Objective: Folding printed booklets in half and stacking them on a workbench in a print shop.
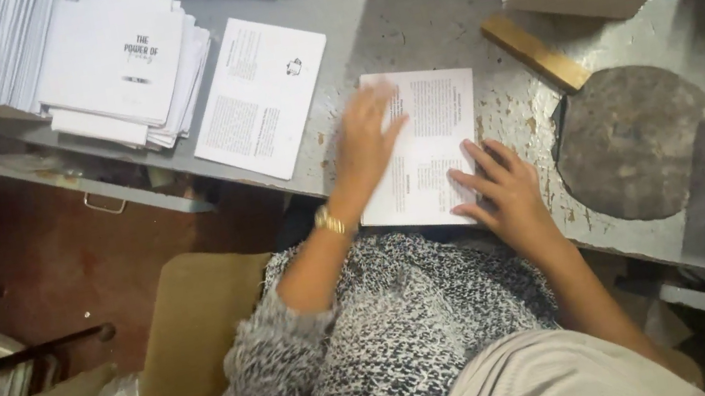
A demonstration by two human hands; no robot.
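Fingers [482, 174] of the right hand [504, 192] are spread flat on the sheet [432, 132], pinning its near right part to the counter [399, 18]; the left hand [366, 138] is blurred, fingers loosely apart, palm on the sheet's left edge, not clamped on anything. That sheet sits at the near edge of the counter, right of a second printed sheet [259, 97] and a booklet stack [120, 65]. Looks like thin paper to me: light, floppy, creases easily, probably slides on the metal. I'd grab it by an edge or corner, not the middle.
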